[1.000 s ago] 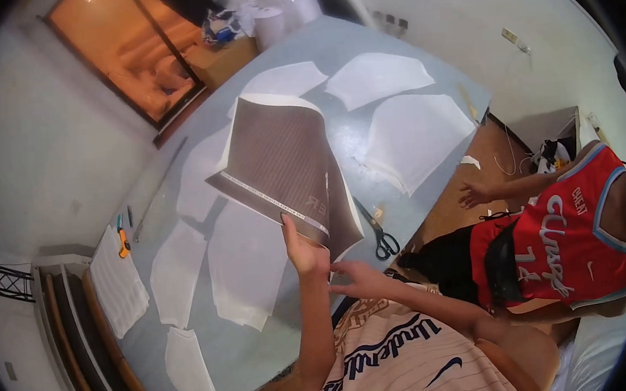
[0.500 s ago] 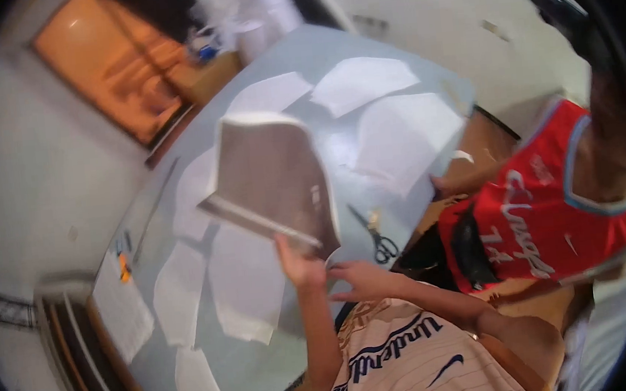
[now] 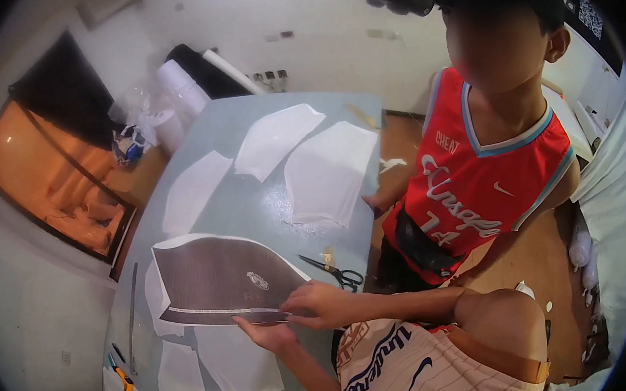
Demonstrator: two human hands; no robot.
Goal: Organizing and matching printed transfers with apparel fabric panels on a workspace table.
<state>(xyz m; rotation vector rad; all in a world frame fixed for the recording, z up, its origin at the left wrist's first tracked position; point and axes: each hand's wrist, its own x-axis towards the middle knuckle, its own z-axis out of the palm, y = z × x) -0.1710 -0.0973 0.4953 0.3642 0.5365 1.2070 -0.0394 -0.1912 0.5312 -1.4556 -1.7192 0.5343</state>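
A dark grey-brown cut panel (image 3: 216,275) with a white edge, a pale emblem and a light strip along its lower side is held above the table. I cannot tell whether it is cloth or paper. My left hand (image 3: 271,335) supports its lower edge from beneath, fingers partly hidden under it. At the lower right corner, my right hand (image 3: 321,303) grips the edge with bent fingers. Black-handled scissors (image 3: 341,273) lie on the table just beyond my right hand. White cut pieces lie around the panel, including one white piece (image 3: 242,369) near my left hand.
The grey-blue table (image 3: 254,201) bears more white pieces (image 3: 333,171) toward its far side. An orange cutter (image 3: 123,377) and a long thin ruler (image 3: 135,308) lie at the left. A co-worker in a red jersey (image 3: 475,174) stands at the right edge. White rolls (image 3: 180,80) stand behind.
The panel has turned and lowered from a raised, tilted position to a flatter one. My right hand has come onto its corner. The view has shifted, bringing the co-worker's upper body into sight.
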